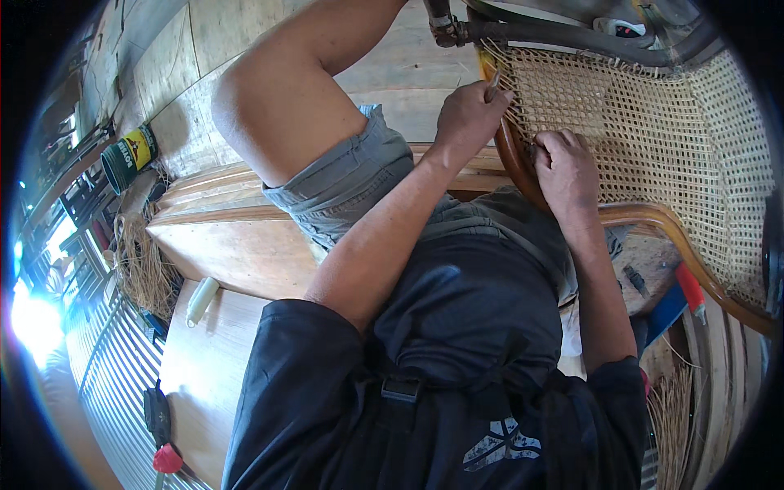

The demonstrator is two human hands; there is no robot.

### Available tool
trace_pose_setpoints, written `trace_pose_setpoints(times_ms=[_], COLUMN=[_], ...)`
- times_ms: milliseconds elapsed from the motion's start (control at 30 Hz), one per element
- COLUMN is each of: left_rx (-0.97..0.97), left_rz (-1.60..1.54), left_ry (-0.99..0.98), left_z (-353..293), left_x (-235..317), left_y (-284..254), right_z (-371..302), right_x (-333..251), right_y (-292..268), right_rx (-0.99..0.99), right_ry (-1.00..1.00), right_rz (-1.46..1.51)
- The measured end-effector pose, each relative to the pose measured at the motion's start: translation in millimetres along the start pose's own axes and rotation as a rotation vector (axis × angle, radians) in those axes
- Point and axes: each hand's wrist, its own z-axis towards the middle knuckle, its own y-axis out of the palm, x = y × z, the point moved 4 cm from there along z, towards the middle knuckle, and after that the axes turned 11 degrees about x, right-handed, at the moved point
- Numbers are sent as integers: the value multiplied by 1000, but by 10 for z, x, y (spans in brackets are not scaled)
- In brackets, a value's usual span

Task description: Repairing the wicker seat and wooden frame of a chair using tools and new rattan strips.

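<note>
A woven cane panel (645,131) stretches across a curved, varnished wooden frame (516,155) at the upper right. Loose cane ends stick out along the panel's left edge. My left hand (472,121) is closed at that edge, with a short, slim pointed tool (492,85) between thumb and fingers; its exact kind is unclear. To the right and nearer to me, my right hand (567,170) rests on the weave beside the frame. Its fingers are curled and pressed together at the rim, and whatever they pinch is hidden.
Dark metal tubing (563,34) runs along the panel's far side. A red-handled tool (691,287) lies below the frame at right, above a bundle of cane strands (671,420). At left are a yellow-and-dark can (131,158), tangled fibres (140,257) and a pale bottle (202,302).
</note>
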Motion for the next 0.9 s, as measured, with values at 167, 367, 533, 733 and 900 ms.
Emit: trace_pose_setpoints(times_ms=[167,367,533,733,900], left_rx=[144,53,162,14,-143], left_rz=[276,92,150,248,529], left_ry=[8,-236,-157,299,449], left_z=[-83,64,74,-266,-264], left_x=[22,-145,-45,281,383], left_y=[-79,-52,-67,-140,-111], right_z=[25,43,50,30,37], right_x=[28,-7,4,32,21], right_y=[-1,-20,-10,-23,-26], right_rx=[-49,-43,-43,-58,-46], right_ry=[-24,-7,-1,-13,-20], right_rz=[-5,31,-11,-28,-22])
